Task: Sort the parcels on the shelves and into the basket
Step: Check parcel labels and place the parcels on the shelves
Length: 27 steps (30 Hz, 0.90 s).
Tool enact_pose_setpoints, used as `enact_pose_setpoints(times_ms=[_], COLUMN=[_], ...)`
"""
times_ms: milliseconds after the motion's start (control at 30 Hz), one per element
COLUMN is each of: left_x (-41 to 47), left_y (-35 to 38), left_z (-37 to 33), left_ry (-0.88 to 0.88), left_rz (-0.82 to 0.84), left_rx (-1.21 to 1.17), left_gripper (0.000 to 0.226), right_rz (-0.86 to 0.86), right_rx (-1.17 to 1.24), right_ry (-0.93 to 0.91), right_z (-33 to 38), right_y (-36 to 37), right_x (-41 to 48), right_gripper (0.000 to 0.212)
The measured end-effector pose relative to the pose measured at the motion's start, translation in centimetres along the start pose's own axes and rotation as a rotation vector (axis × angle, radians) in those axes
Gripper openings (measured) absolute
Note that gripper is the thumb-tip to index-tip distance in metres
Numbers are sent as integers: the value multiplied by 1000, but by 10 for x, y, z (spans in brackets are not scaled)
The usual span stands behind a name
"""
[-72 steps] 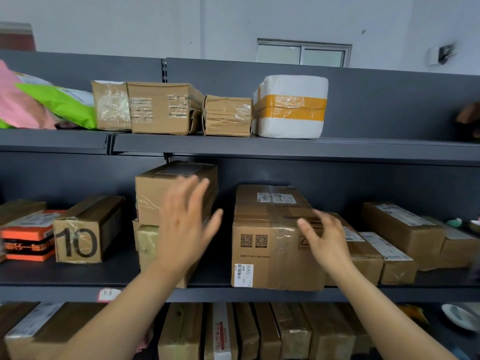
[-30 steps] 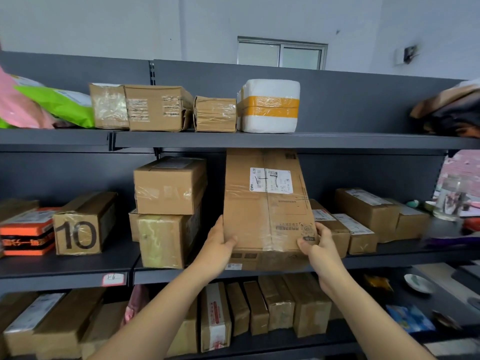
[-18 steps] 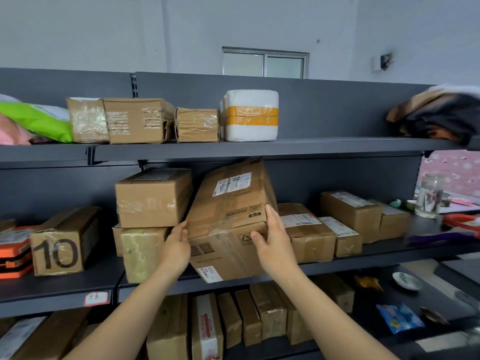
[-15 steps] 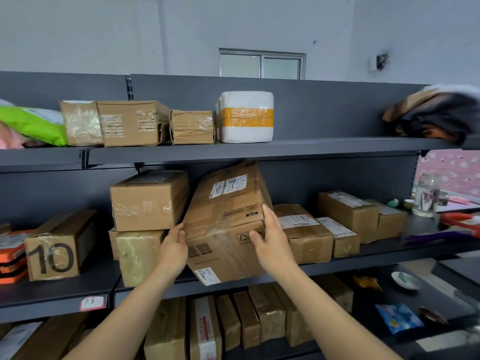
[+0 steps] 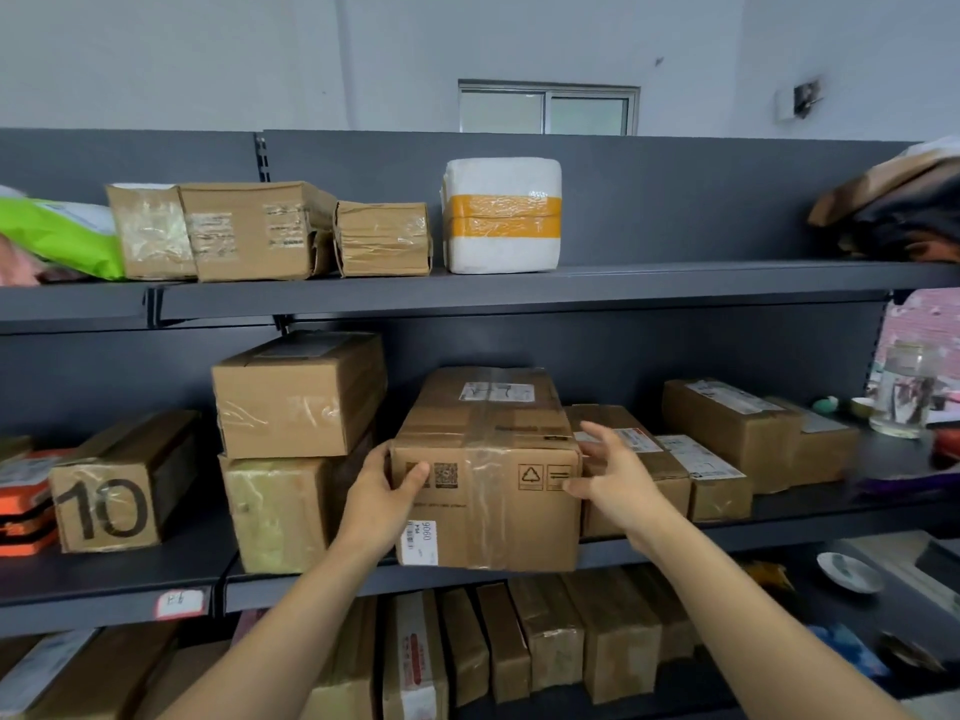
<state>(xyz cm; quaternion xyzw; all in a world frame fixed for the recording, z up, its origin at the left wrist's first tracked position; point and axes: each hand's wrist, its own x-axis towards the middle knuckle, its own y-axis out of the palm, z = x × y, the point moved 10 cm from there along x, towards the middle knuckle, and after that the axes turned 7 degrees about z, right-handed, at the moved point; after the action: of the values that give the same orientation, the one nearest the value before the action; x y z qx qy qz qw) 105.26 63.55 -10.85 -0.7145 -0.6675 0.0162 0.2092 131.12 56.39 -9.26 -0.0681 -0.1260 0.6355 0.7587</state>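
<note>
Large box: a brown taped carton (image 5: 485, 475) lies flat on the middle shelf (image 5: 810, 517), its near face at the shelf's front edge, with a white label on top and a small barcode sticker low on the left of the near face.
Left hand: the left hand (image 5: 379, 498) grips the box's near left corner. The thumb lies on the near face by the printed codes and the fingers curl round the left side, out of sight.
Right hand: the right hand (image 5: 615, 478) is at the box's near right corner. Its fingers (image 5: 597, 433) are spread and straight above the top right edge, and the thumb tip touches the near face.
Left neighbours: a stack of two boxes stands just beside the large box, the upper box (image 5: 298, 397) on a pale taped one (image 5: 280, 511). Further left are a box marked 10 (image 5: 111, 496) and an orange parcel (image 5: 23, 501).
Right neighbours: flatter labelled boxes (image 5: 701, 470) run in a row to the right, the first touching the large box.
Top shelf: on the top shelf (image 5: 623, 285) sit a white parcel with orange tape (image 5: 503, 215), three brown boxes (image 5: 254, 231) and a green bag (image 5: 62, 236).
Bottom shelf: a row of boxes stood on edge (image 5: 545, 641).
Far right: a glass jar (image 5: 901, 392).
</note>
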Motion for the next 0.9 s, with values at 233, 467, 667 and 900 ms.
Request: enact_pose_setpoints(times_ms=[233,467,667,900], left_x=[10,-3,-41,-17], left_y=[30,8,-57,-169], left_z=[-12,-31,-90,-50], left_ry=[61,242,610,250], left_rz=[14,-139,-443,-631], left_rx=[90,320,585,385], left_gripper=[53,50,37,72], right_rz=[-243,-179,-60,89], right_rx=[-417,-691,-629,-352], right_ry=[-217,-414,-574,-442], right_z=[31,62,100,123], right_y=[-7,40,101,176], right_x=[12,27,29,48], right_gripper=[56,41,41,65])
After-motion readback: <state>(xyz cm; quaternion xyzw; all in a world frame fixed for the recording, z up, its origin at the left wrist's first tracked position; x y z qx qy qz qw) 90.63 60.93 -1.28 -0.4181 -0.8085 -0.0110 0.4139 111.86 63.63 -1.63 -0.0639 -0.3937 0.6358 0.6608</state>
